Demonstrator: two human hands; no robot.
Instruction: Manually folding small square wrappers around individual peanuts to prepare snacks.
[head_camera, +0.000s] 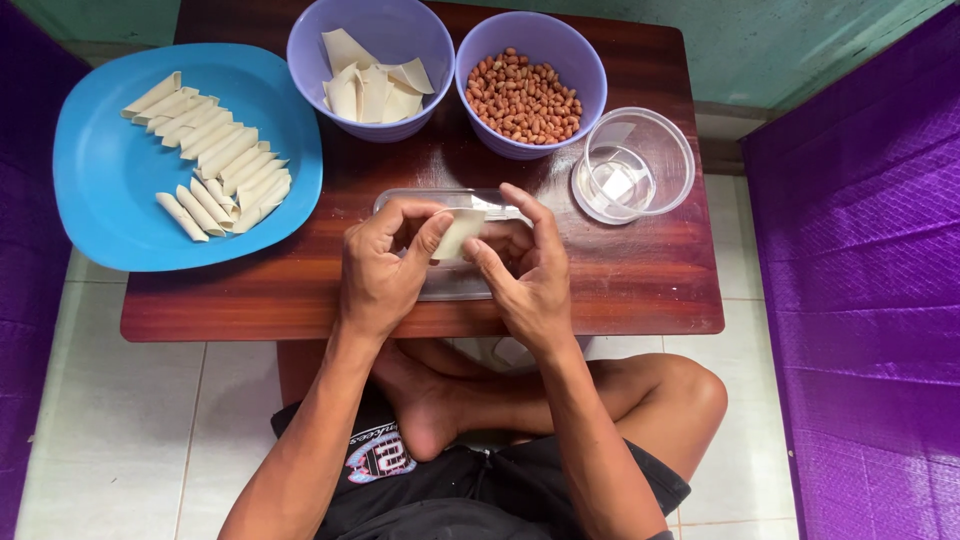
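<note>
We pinched a pale wrapper (459, 233) between left hand (383, 270) and right hand (527, 272), over a clear tray (450, 285) on the table (640, 270), near the peanuts (524, 97).

Pale dough wrapper (459, 233), partly rolled, tilted, above clear tray (455, 285).

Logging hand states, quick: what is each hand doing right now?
Left hand: closed, pinching the pale dough wrapper.
Right hand: closed, fingertips on the same wrapper.
</note>
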